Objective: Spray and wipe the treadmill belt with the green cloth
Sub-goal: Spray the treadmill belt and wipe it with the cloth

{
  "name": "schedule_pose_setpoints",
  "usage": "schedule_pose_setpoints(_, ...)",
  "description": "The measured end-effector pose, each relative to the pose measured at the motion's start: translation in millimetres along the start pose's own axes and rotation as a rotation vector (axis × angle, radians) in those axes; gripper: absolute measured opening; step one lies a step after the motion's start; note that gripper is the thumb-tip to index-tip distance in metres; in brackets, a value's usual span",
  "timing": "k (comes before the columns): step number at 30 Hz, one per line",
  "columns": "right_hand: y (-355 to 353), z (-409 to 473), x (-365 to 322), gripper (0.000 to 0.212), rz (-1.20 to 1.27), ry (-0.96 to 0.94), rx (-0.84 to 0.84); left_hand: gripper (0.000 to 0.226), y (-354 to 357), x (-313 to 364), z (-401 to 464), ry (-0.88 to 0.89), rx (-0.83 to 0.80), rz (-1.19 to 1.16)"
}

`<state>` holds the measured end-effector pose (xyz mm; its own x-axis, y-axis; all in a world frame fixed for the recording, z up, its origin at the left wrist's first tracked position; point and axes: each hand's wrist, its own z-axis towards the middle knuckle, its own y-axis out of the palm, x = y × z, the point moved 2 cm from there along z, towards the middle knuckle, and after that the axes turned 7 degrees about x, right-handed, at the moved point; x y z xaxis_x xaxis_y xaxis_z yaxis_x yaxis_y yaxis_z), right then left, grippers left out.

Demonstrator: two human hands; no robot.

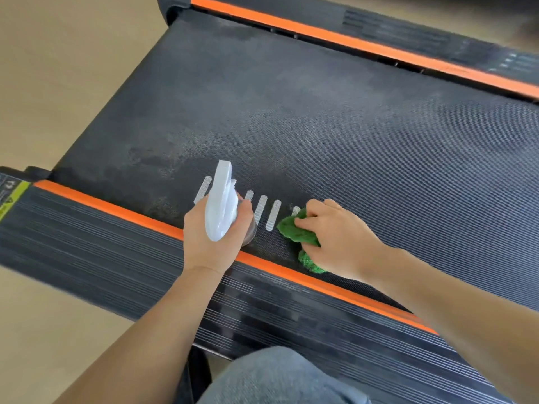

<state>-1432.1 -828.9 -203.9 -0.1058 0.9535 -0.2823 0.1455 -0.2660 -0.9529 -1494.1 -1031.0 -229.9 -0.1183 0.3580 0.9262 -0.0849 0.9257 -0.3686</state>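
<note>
— Green microfibre, bunched up: the green cloth sits on the treadmill belt close to its near edge, just beside the near orange stripe. The right hand lies on top of it, fingers curled down into the folds and pressing it onto the belt.

— And the other hand?

— The left hand is wrapped round the neck of a spray bottle, white trigger head pointing away across the belt. The bottle hangs over the near edge, next to the row of pale dashes printed on the belt.

— So which step does this look like?

— Wiping, most likely, with the bottle kept ready. A dull, blotchy patch toward the belt's far left corner looks damp, so spray seems to have landed there, while the cloth works at the near edge.

— How should the person do it well?

— Flatten the cloth so more of it meets the textured belt, rather than pushing a tight wad. Long overlapping strokes from the near edge to the far edge would reach the damp patch before it dries. The pressure should stay even, and the nozzle should stay aimed at the belt, away from the ribbed side rail and the far orange stripe.
</note>
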Motion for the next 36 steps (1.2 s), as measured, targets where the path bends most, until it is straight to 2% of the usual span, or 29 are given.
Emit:
schedule_pose_setpoints(4, -2, 20, 8, 0.025, 0.077, 0.065, 0.232, 0.024, 2, 0, 1, 0.033, -0.013, 0.024)
schedule_pose_setpoints(10, 17, 18, -8, 0.035, -0.073, 0.049, 0.139, 0.033, 1, 0, 1, 0.017, -0.015, 0.005)
schedule_pose_setpoints(15, 3, -5, 0, 0.039, -0.135, -0.053, 0.005, 0.019, 0, -2, 2, 0.014, -0.023, 0.022)
schedule_pose_setpoints(17, -5, 0, 9, 0.032, -0.071, -0.031, -0.012, 0.018, 1, -1, 1, 0.032, -0.016, 0.056)
schedule_pose_setpoints(20, -14, 29, 9, 0.026, 0.075, 0.04, 0.154, 0.015, 2, 0, 1, 0.065, -0.006, 0.091)
schedule_pose_setpoints(21, -9, 36, 5, 0.027, 0.07, 0.04, 0.155, 0.016, 2, 0, 0, 0.068, -0.002, 0.086)
schedule_pose_setpoints(25, 12, 26, -6, 0.034, 0.004, 0.089, 0.07, 0.024, 1, 0, 1, 0.042, 0.013, 0.068)
schedule_pose_setpoints(31, -6, -5, 14, 0.03, 0.097, 0.08, -0.056, 0.027, 0, 2, -1, 0.033, -0.026, 0.066)
schedule_pose_setpoints(34, -10, 24, 21, 0.017, 0.253, 0.21, 0.177, 0.027, 1, 3, -1, 0.051, -0.029, 0.078)
schedule_pose_setpoints(36, 1, 39, 8, 0.02, 0.21, 0.279, 0.234, 0.031, 1, 1, -2, 0.043, -0.021, 0.061)
